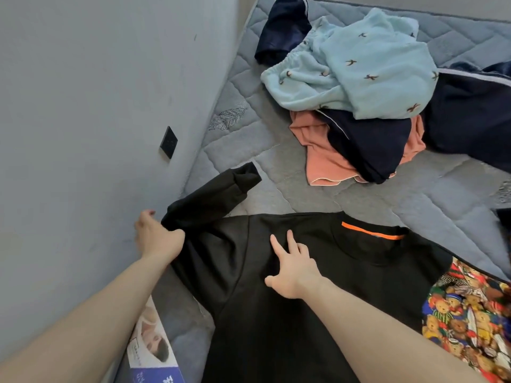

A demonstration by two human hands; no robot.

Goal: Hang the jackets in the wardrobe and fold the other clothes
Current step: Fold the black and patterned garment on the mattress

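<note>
A black top (pixel 318 294) with an orange strip at its neckline lies spread flat on the grey quilted mattress (pixel 243 134). My left hand (pixel 157 236) grips its left sleeve (pixel 210 197), which angles up toward the wall. My right hand (pixel 293 264) rests flat on the chest with fingers spread. Further back lies a heap: a light blue fleece garment with small bird marks (pixel 365 67), a salmon-pink garment (pixel 326 158) and dark navy clothes (pixel 370 145).
A grey wall (pixel 96 106) with a black socket plate (pixel 168 142) runs along the mattress on the left. A teddy-bear print cloth (pixel 470 322) lies at the right. A printed box (pixel 154 346) stands between wall and mattress.
</note>
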